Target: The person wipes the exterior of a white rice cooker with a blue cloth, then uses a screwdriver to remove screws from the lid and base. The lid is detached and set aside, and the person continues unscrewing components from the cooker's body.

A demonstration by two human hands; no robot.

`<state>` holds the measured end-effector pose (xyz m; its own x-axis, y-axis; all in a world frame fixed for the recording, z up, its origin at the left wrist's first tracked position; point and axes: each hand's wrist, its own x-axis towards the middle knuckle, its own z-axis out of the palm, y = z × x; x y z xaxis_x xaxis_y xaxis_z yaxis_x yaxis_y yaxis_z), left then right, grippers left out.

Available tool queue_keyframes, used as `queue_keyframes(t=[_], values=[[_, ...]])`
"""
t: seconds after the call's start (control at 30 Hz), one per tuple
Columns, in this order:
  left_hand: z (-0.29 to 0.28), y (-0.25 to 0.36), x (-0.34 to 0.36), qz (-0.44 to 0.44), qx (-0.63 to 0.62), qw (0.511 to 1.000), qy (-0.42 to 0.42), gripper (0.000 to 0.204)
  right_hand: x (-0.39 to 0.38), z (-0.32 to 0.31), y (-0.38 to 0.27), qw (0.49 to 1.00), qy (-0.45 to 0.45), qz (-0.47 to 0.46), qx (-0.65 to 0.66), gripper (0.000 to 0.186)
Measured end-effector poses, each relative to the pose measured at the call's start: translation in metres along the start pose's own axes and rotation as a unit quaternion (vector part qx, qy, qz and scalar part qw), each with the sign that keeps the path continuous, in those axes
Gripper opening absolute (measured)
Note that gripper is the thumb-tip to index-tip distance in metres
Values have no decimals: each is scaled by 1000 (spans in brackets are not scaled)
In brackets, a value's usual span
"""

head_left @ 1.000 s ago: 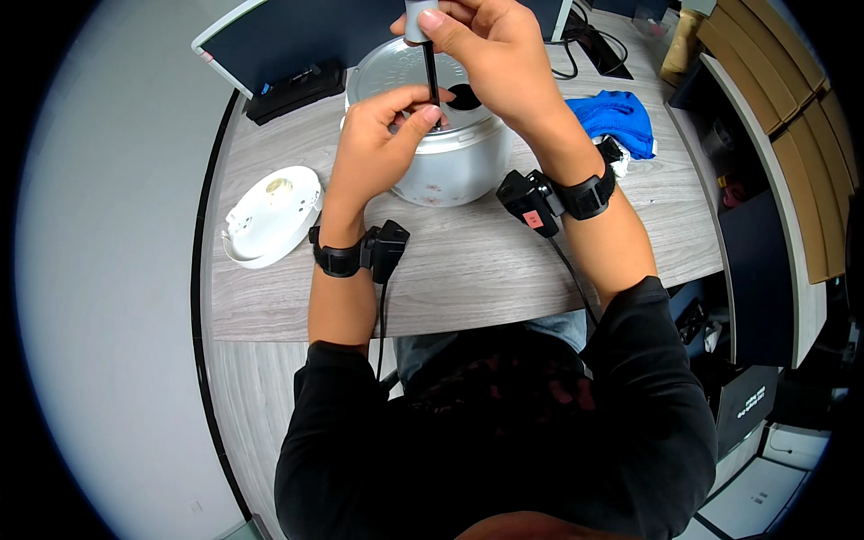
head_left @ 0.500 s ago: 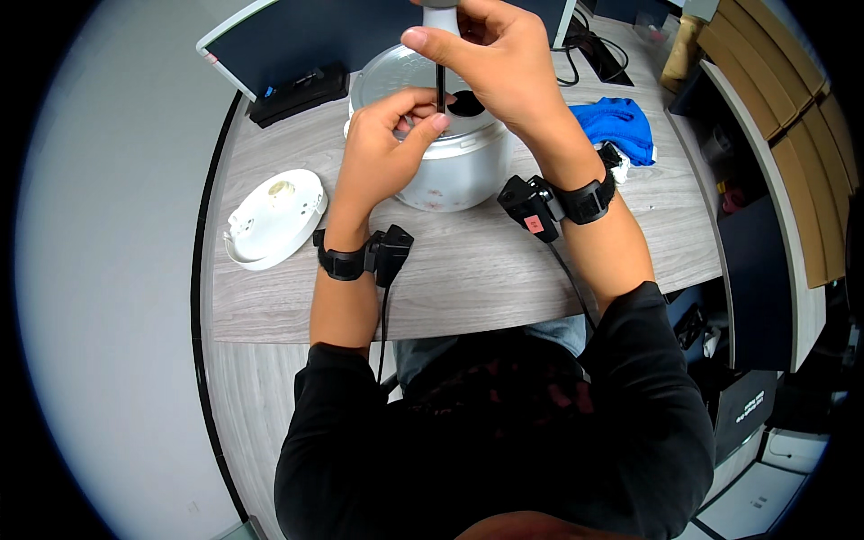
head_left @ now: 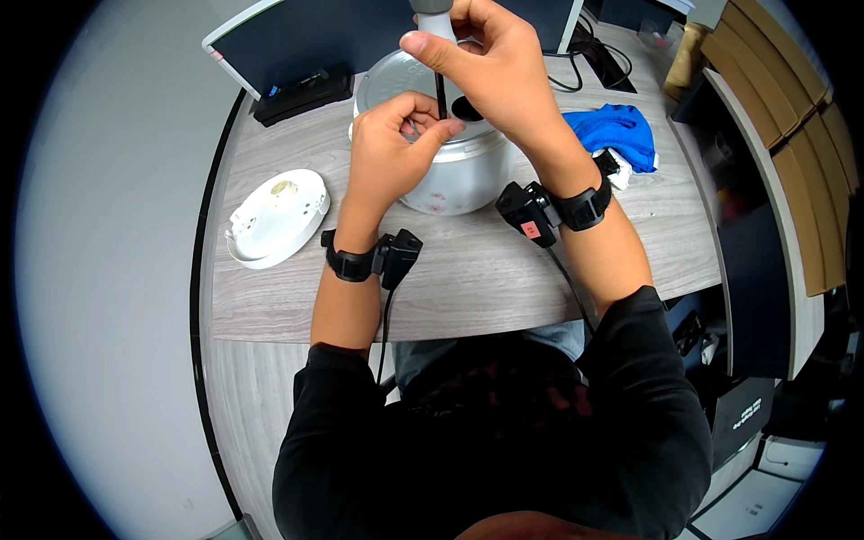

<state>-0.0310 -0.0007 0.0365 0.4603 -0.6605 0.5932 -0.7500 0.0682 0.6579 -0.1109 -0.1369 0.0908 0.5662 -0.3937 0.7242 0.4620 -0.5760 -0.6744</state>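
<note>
My right hand [head_left: 499, 81] is closed round the grey-and-white handle [head_left: 436, 20] of a screwdriver, held upright over a silvery-white cooker pot [head_left: 454, 184]. My left hand [head_left: 391, 148] has its thumb and fingers closed at the lower end of the dark shaft [head_left: 440, 97], against the pot's metal top [head_left: 391, 76], beside a dark round opening [head_left: 468, 108]; the tip is hidden by my fingers. A white round plastic cover [head_left: 292, 216] lies to the left of the pot on the wooden desk [head_left: 477, 270]. Both wrists wear black strapped devices with cables.
A monitor [head_left: 306, 40] stands behind the pot, with a black case [head_left: 301, 94] before it. At the right are a crumpled blue cloth [head_left: 616, 130], loose cables [head_left: 571, 85], a wooden cylinder [head_left: 684, 63], cardboard boxes [head_left: 801, 180] and a shelf unit [head_left: 751, 270]. A wall borders the left side.
My right thumb and fingers have shifted on the screwdriver handle, which appears slightly further right. My left hand stays at the shaft's lower end. The desk items sit slightly lower in the view.
</note>
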Motion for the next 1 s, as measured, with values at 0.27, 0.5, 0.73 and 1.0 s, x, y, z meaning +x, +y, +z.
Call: queue_keyframes(t=[0.27,0.5,0.73,1.0], values=[[-12,5,2,26,-48,996,-71,27,2,4,-1,952,-8,73,296,27],[-10,2,1,15,-29,998,-53,28,3,3,-6,974,-62,97,194,25],[-4,-1,0,26,-60,998,-23,29,5,-1,2,980,-49,69,178,16],[1,12,-1,43,-26,998,-25,28,2,-18,9,978,-38,31,201,11]])
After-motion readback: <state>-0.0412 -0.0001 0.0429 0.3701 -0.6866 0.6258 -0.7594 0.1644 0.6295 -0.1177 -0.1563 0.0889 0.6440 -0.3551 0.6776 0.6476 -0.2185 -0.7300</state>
